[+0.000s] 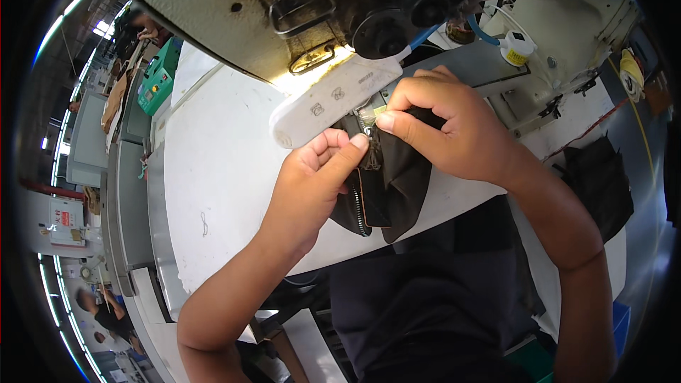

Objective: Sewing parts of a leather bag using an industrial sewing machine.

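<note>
A dark brown fabric piece (404, 191) with a zipper strip (360, 214) lies under the head of a sewing machine (213, 10), beside its pale oblong cover plate (305, 117). My left hand (316, 177) is closed at the fabric's left side, thumb and fingers pressed on it near the zipper's upper end. My right hand (447, 128) pinches at a small shiny, yellowish piece by the metal zipper parts just below the cover; exactly what is between its fingertips is too small to name.
White worktable (213, 170) beneath; a small white device with blue hose (516, 47) at the back right. Black cloth (596, 184) lies at the right. A green machine (156, 78) stands on a neighbouring bench at the left. Other people (106, 319) are in the left background.
</note>
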Available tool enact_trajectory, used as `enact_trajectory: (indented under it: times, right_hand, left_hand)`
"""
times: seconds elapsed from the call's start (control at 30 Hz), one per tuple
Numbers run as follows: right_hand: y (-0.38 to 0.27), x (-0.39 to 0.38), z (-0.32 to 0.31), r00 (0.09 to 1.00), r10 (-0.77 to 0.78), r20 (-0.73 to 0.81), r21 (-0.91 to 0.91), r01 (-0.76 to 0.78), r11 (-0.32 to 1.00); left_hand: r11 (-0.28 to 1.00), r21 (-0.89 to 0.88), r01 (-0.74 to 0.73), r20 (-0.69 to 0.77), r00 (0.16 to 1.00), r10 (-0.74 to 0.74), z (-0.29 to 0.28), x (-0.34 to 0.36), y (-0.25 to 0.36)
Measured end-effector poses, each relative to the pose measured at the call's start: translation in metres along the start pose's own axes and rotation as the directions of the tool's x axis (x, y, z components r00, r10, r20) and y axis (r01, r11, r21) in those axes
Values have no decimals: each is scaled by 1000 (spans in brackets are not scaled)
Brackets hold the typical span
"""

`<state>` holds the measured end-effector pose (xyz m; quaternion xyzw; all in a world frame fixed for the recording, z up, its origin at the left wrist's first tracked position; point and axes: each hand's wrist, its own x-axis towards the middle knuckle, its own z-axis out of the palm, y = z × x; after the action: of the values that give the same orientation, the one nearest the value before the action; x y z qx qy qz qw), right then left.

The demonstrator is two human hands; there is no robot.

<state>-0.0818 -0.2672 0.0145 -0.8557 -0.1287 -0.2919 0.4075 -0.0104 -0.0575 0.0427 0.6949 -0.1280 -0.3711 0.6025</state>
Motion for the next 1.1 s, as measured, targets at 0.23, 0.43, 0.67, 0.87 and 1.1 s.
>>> enact_trajectory:
  times: [0.23,0.43,0.67,0.87,1.1]
  right_hand:
    - [-1,4,-2,995,75,73,65,-80,995]
    - [-4,9,0,990,110,93,147,-123,981]
    - [-6,10,2,986,154,65,259,-166,952]
    - [-6,9,3,984,173,48,222,-179,958]
    - [-8,6,13,986,158,-60,164,-146,976]
  left_hand:
    - [982,-167,90,56,995,-82,-17,3,-6]
    - [990,-84,115,51,993,-111,-16,4,5]
    - [981,-119,153,71,987,-146,-14,7,5]
    - [971,-164,171,93,983,-158,-18,14,4]
    - [975,-166,151,75,987,-140,-19,14,4]
